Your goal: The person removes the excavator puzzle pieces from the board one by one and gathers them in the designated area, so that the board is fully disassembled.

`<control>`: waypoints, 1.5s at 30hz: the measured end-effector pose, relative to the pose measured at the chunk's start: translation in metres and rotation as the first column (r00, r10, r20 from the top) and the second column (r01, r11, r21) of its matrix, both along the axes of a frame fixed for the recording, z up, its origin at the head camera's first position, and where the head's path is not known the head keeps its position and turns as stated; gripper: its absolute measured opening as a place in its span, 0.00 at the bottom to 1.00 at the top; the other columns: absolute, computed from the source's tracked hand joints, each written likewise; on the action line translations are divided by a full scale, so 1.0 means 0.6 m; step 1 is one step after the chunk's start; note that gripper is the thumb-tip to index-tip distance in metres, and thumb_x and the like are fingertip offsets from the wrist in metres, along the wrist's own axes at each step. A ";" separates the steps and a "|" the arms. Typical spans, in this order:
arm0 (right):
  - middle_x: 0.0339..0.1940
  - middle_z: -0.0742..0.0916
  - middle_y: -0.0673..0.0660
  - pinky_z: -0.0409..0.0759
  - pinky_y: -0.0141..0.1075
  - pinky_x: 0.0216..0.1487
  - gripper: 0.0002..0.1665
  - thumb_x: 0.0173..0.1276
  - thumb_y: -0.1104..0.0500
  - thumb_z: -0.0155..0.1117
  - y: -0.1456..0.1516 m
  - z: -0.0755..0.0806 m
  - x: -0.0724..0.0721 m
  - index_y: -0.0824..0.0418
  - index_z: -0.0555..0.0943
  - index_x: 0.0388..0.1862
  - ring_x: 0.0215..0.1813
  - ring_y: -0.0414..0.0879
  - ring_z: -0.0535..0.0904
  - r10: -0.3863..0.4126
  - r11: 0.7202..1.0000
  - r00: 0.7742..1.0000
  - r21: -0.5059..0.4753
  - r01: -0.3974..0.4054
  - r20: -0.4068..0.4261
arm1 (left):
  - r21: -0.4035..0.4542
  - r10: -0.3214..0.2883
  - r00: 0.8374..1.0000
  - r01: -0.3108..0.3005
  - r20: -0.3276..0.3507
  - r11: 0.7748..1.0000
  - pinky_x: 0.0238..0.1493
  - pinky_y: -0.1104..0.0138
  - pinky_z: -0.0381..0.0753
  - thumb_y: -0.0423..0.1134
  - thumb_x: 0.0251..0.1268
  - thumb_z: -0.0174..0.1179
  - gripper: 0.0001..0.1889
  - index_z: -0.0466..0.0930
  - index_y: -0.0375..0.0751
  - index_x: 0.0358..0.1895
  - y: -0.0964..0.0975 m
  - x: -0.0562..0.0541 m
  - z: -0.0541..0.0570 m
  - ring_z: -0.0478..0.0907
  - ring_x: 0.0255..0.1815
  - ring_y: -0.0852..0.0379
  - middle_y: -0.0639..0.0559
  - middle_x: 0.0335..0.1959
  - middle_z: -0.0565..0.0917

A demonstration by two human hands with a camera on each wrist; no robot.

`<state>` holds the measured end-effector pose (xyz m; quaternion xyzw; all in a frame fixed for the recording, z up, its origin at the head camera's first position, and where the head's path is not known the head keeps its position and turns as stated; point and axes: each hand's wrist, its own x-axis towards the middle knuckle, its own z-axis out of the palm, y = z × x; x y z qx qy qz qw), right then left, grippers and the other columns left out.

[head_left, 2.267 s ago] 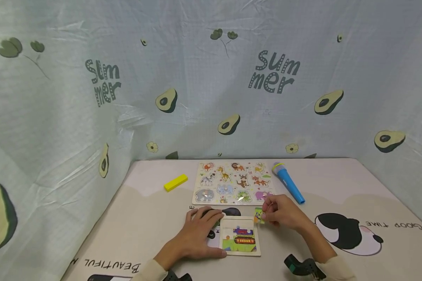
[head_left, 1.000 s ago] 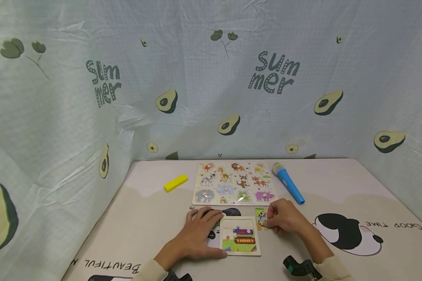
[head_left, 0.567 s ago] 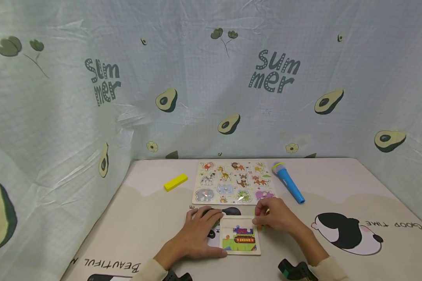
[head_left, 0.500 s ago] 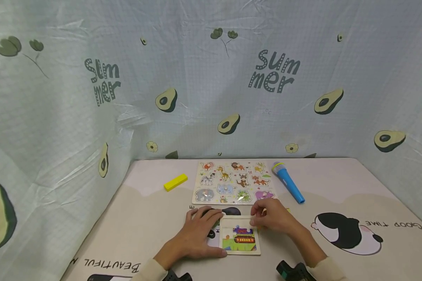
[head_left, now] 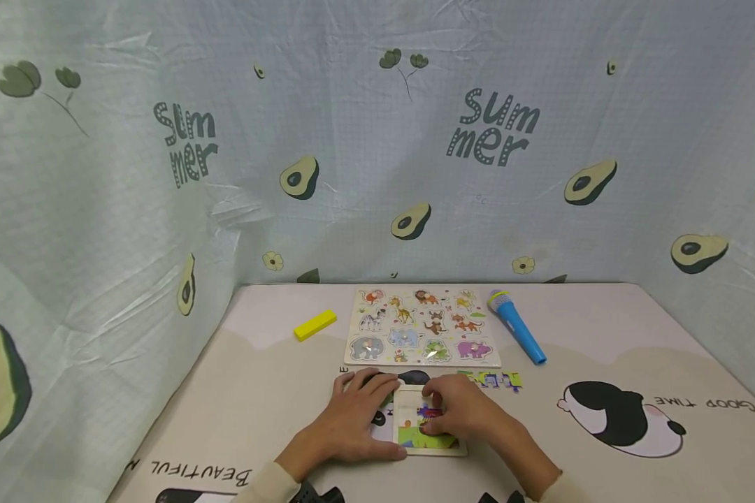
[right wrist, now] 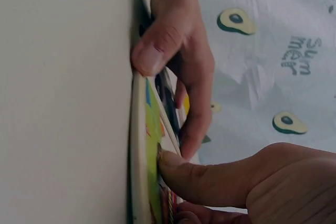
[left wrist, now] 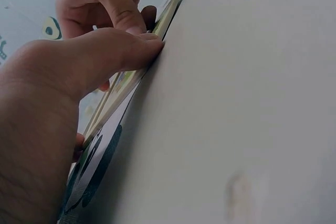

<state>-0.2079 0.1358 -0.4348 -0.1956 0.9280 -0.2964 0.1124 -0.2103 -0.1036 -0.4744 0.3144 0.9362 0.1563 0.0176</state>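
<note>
A small wooden jigsaw tray (head_left: 429,452) lies on the table, its lower part filled with colourful train pieces and bare wood showing above them. My left hand (head_left: 356,424) grips its left side, thumb at the near corner and fingers at the far one; the left wrist view shows that thumb (left wrist: 142,51) on the tray's edge. Over the pieces, my right hand (head_left: 461,411) has thumb and fingers bent around a puzzle piece (head_left: 429,413), mostly covered. In the right wrist view the thumb (right wrist: 181,174) presses beside a green piece (right wrist: 151,156). Several joined pieces (head_left: 492,380) lie beyond the tray's right corner.
A flat animal puzzle board (head_left: 421,325) lies behind the tray. To its right is a blue toy microphone (head_left: 519,330), and to its left a yellow block (head_left: 315,325). A printed sheet (head_left: 352,140) hangs behind the table.
My right hand has put down the pieces it handled right of the tray and moved left onto the tray's pieces. Those pieces now show uncovered. My left hand stays in place.
</note>
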 end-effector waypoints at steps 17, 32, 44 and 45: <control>0.32 0.78 0.48 0.73 0.40 0.42 0.25 0.55 0.56 0.82 -0.013 -0.001 0.010 0.61 0.82 0.49 0.38 0.44 0.71 -0.021 0.998 0.999 0.052 0.023 -0.039 | 0.002 0.004 1.000 -0.004 -0.015 1.000 0.71 0.40 0.50 0.83 0.46 0.55 0.55 0.64 0.56 0.77 -0.001 0.001 0.003 0.55 0.77 0.51 0.61 0.76 0.65; 0.33 0.77 0.48 0.73 0.41 0.41 0.19 0.56 0.57 0.81 -0.012 -0.004 0.010 0.54 0.80 0.42 0.37 0.44 0.71 0.010 0.999 0.998 0.047 -0.007 -0.061 | 0.009 0.004 1.000 -0.004 -0.002 1.000 0.71 0.39 0.50 0.82 0.47 0.55 0.54 0.65 0.56 0.76 -0.001 0.001 -0.001 0.55 0.77 0.51 0.61 0.75 0.66; 0.31 0.77 0.46 0.71 0.37 0.38 0.19 0.58 0.60 0.80 -0.010 -0.007 0.011 0.52 0.76 0.39 0.36 0.43 0.72 0.046 0.999 0.997 -0.014 -0.047 -0.057 | 0.004 0.008 1.000 -0.008 0.004 1.000 0.71 0.38 0.51 0.83 0.47 0.54 0.54 0.65 0.56 0.77 0.000 0.000 -0.002 0.55 0.77 0.50 0.61 0.76 0.66; 0.31 0.78 0.46 0.71 0.36 0.37 0.17 0.59 0.62 0.78 -0.009 -0.007 0.011 0.52 0.76 0.38 0.36 0.43 0.72 0.052 0.998 0.997 -0.035 -0.054 -0.050 | 0.002 0.008 1.000 -0.008 0.006 1.000 0.71 0.38 0.51 0.83 0.47 0.53 0.54 0.65 0.57 0.77 0.000 0.000 -0.002 0.55 0.77 0.50 0.61 0.76 0.66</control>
